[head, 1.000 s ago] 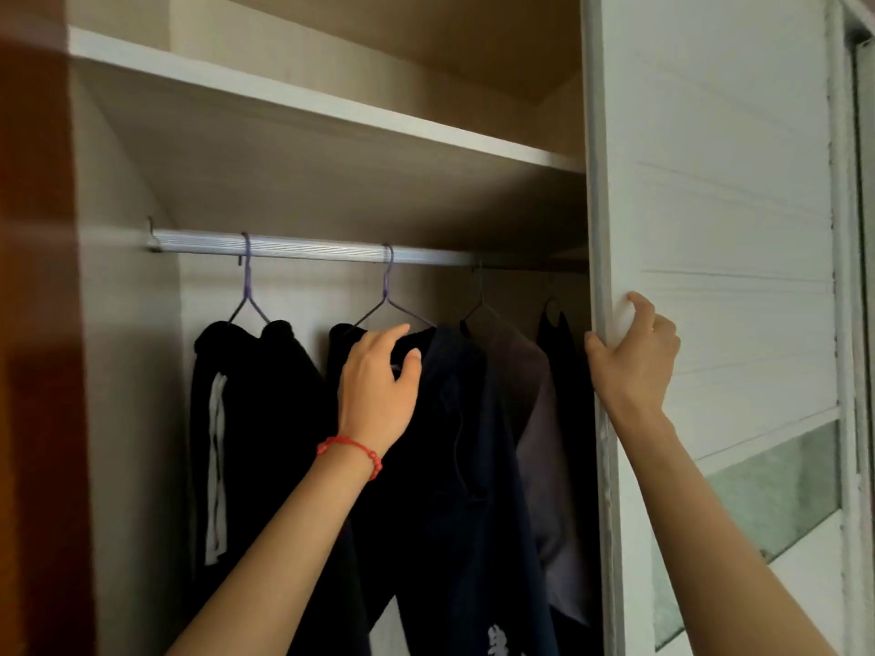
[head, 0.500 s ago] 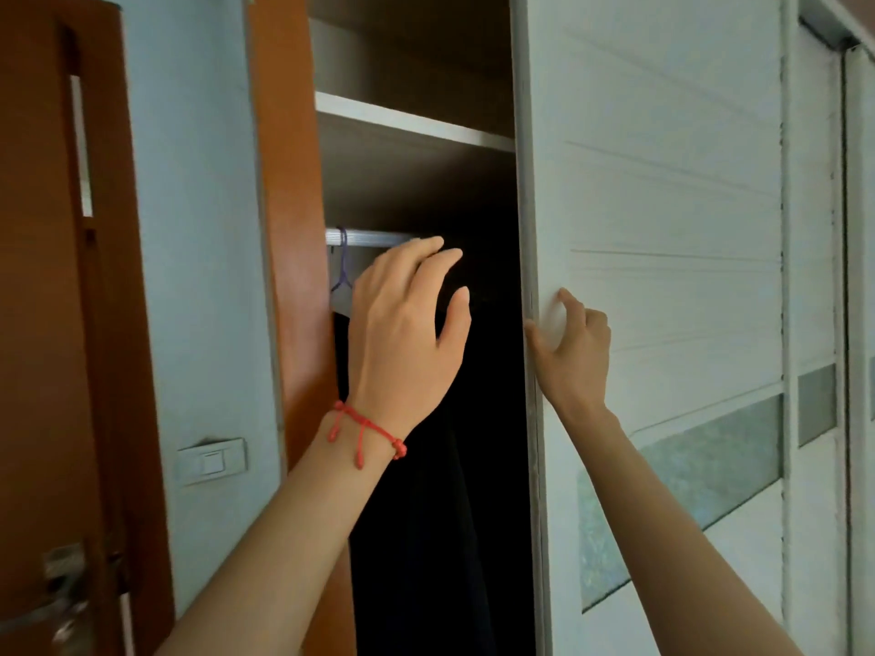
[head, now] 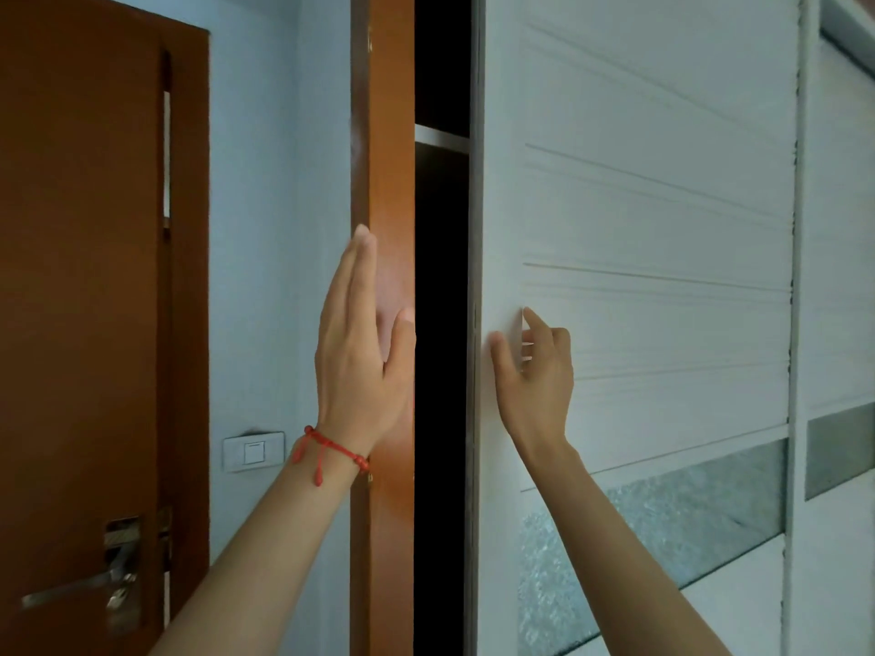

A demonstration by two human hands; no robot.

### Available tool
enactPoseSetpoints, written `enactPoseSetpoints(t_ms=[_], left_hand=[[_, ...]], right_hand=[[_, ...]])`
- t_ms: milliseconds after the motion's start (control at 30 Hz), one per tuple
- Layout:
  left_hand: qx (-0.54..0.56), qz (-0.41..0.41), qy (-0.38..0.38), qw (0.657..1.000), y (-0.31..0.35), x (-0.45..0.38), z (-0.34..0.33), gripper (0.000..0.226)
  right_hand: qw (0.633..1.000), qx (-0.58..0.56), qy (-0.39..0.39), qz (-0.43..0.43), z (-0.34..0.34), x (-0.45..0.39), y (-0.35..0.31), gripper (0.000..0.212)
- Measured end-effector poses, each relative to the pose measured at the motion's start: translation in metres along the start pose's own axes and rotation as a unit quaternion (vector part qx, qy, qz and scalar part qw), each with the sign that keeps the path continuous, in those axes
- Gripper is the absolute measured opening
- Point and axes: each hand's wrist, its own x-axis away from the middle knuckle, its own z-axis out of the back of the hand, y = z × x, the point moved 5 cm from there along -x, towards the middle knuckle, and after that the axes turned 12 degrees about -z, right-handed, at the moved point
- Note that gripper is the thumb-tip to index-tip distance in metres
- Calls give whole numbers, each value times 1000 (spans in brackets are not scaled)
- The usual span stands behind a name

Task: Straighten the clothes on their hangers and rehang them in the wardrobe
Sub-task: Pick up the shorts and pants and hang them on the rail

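The wardrobe's white sliding door (head: 639, 205) stands nearly closed, leaving a narrow dark gap (head: 440, 371) on its left. No clothes or hangers show in that gap; only a shelf edge (head: 440, 134) is visible near the top. My right hand (head: 540, 371) grips the door near its left edge, fingers hooked into the recessed handle and thumb on the door face. My left hand (head: 360, 352), with a red string bracelet at the wrist, is held flat with straight fingers against the wardrobe's brown side panel (head: 383, 134).
A brown room door (head: 80, 277) with a metal lever handle (head: 75, 589) stands at the left. A white light switch (head: 254, 451) sits on the pale blue wall between it and the wardrobe. A second white sliding door (head: 843, 277) is at the far right.
My right hand has slid the white door leftward, covering the hanging clothes and the rail. My left hand has come out of the wardrobe and now lies flat on the brown side panel.
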Motion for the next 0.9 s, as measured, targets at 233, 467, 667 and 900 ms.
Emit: enactPoseSetpoints(t_ms=[233,467,667,900], left_hand=[[36,41,-11,998,-12,18,-14,53],[30,73,4,997,-18,21,-14,53],[21,62,16,998,-18,21,-13,52],[18,61,23,998,-18,22,-12,52]], right_hand=[[995,-78,-43,-41,-13,5,-12,27],[995,-86,-54,-11,-20,13,-20,25],[996,-72,-51,10,-23,19,-25,30],[996,-49,-70,4,-24,22,-28,37]])
